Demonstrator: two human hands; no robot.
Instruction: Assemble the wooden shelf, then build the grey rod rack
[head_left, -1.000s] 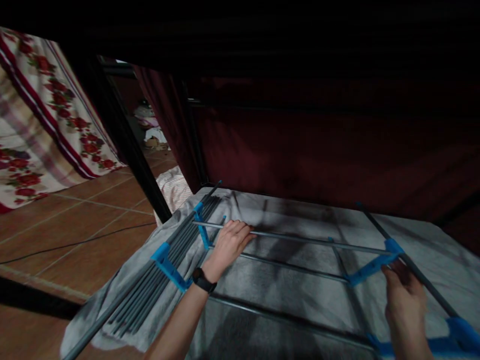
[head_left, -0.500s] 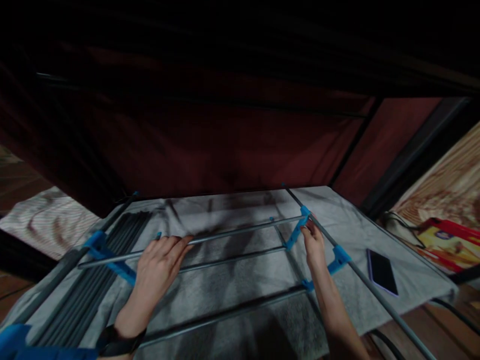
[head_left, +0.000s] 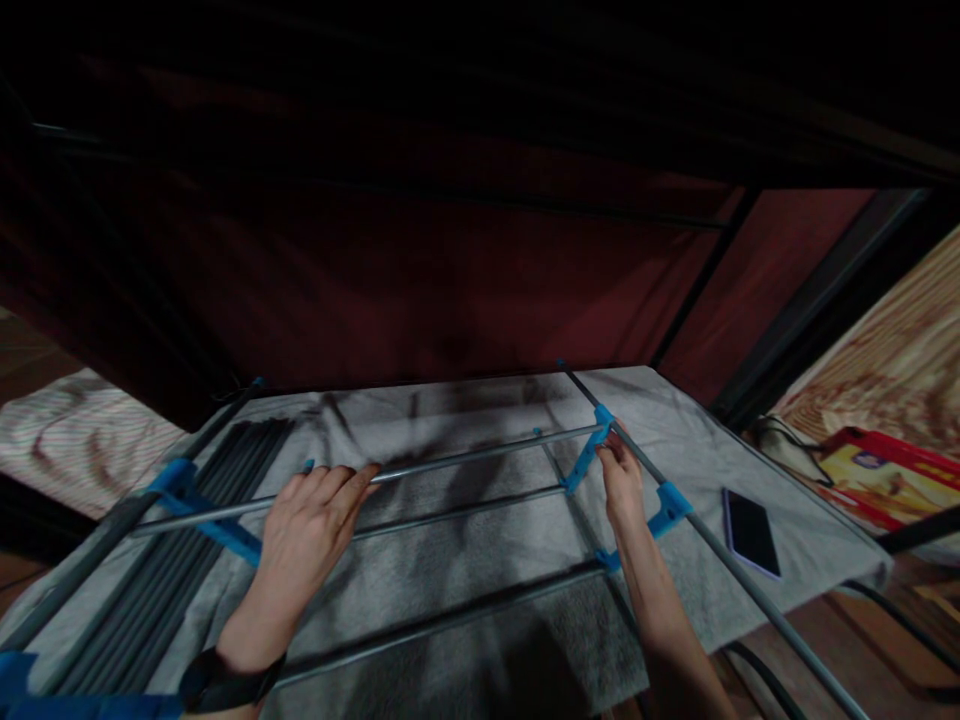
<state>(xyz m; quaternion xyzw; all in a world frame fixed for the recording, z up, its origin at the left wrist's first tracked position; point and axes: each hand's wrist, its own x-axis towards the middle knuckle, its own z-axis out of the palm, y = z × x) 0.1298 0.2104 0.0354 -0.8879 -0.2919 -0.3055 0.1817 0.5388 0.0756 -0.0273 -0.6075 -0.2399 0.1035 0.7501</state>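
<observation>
My left hand [head_left: 319,515], with a dark band at the wrist, is closed over a grey metal tube [head_left: 465,458] that runs crosswise through a frame. The tube's left end lies loose over a blue plastic bracket [head_left: 214,515]. Its right end meets another blue bracket [head_left: 589,455], where my right hand [head_left: 622,475] is closed with the fingertips at the joint. A long grey side pole [head_left: 731,565] passes through that bracket and a nearer one [head_left: 670,510]. Lower crossbars [head_left: 457,608] join the two sides. The right fingertips are partly hidden.
Several loose grey tubes [head_left: 180,550] lie bundled on the left of the cloth-covered surface [head_left: 450,545]. A phone [head_left: 752,533] rests at the right. Beyond the edge is a red and yellow box [head_left: 889,475]. A dark red panel [head_left: 450,290] stands behind.
The whole view has shifted slightly, so things sit a little further left. Both hands keep their places on the tube and the bracket.
</observation>
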